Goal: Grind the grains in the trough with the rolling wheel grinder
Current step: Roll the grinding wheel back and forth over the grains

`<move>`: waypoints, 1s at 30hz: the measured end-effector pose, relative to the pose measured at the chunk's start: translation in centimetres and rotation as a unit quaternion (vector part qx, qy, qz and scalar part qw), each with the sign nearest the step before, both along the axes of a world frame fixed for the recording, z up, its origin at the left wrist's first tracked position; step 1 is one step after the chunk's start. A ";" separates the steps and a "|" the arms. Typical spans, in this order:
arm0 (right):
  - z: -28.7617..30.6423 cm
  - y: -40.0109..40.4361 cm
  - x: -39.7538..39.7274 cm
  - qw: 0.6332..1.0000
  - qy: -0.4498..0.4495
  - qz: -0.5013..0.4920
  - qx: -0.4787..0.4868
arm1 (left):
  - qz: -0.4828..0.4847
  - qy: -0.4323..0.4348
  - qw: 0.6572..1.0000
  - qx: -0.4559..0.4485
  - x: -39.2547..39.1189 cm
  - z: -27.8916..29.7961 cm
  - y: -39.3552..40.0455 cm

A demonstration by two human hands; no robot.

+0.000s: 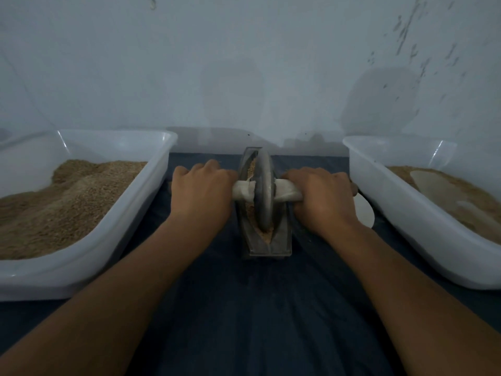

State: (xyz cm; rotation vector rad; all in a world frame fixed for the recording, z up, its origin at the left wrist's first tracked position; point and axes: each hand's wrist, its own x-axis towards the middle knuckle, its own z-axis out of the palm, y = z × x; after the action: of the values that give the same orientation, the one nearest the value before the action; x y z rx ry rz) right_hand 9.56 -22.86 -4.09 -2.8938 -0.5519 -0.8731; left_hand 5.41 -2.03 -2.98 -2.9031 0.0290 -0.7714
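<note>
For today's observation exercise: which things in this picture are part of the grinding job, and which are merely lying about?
In use:
- wheel, standing in the trough
- grains in the trough
- left hand and right hand, each gripping a wrapped handle end

Lying about:
- left tub of grain
- right tub, grain and a pale scoop inside
- dark cloth underneath

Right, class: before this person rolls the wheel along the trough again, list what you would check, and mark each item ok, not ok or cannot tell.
1. Left hand grips the wrapped handle: ok.
2. Right hand grips its side: ok.
3. Wheel sits upright in the trough: ok.
4. Grains lie in the trough: ok.
5. Trough held steady on the dark cloth: cannot tell.
6. Grains ground finely enough: cannot tell.
</note>
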 end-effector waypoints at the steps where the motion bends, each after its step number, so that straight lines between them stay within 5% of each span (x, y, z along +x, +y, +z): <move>1: -0.1 0.0 0.1 1.000 0.003 -0.001 -0.003 | -0.001 -0.001 1.000 0.002 0.2 -0.2 0.0; 10: -0.6 0.7 2.8 1.000 -0.019 -0.008 -0.011 | 0.000 -0.016 1.000 -0.004 2.8 -1.5 0.5; 30: 1.1 1.3 9.2 0.991 0.123 -0.045 -0.036 | 0.002 -0.035 0.999 0.012 8.8 -0.7 0.5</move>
State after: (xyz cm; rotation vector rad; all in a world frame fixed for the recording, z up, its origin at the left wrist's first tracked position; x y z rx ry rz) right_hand 18.80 -21.61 -2.99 -3.0504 -0.4412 -0.5024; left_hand 14.23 -1.54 -3.69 -2.8497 0.0250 -0.8651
